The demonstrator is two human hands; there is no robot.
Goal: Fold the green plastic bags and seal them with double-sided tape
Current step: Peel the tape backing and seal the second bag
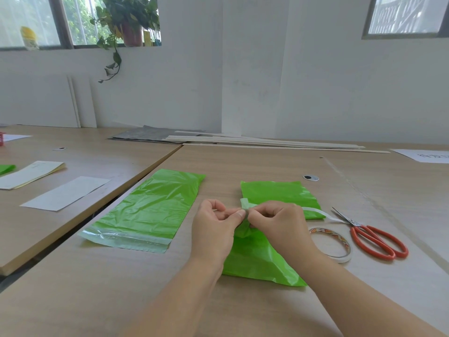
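Both hands meet over the middle of a wooden table (97, 288). Left hand (213, 229) has its fingers curled, with thumb and forefinger pinching the near end of a narrow white tape strip (318, 213). Right hand (277, 224), knuckles up and fingers curled, pinches the same end from the other side, so the two sets of fingertips touch. A small pale tab of tape stands up just above the pinch.

Beneath the hands lies the folded green bag (279, 193), its upper part flat and its lower part slightly crumpled under the wrists. The strip trails to the right across this bag's edge towards the scissors (353, 222), which have orange handles. Whether the strip is already cut from the tape roll (344, 258), lying just beside the scissors, cannot be told. Well to the left, a second green bag (155, 207) lies flat and unfolded, its clear flap nearest the person.

The step in hand looks like working the strip's end, either peeling its backing or setting it on the fold. To do it well, the fold probably wants holding flat with the wrists while the tape is kept taut and straight. The tape should be pressed down from the pinched end outward, so no wrinkle of plastic is trapped.
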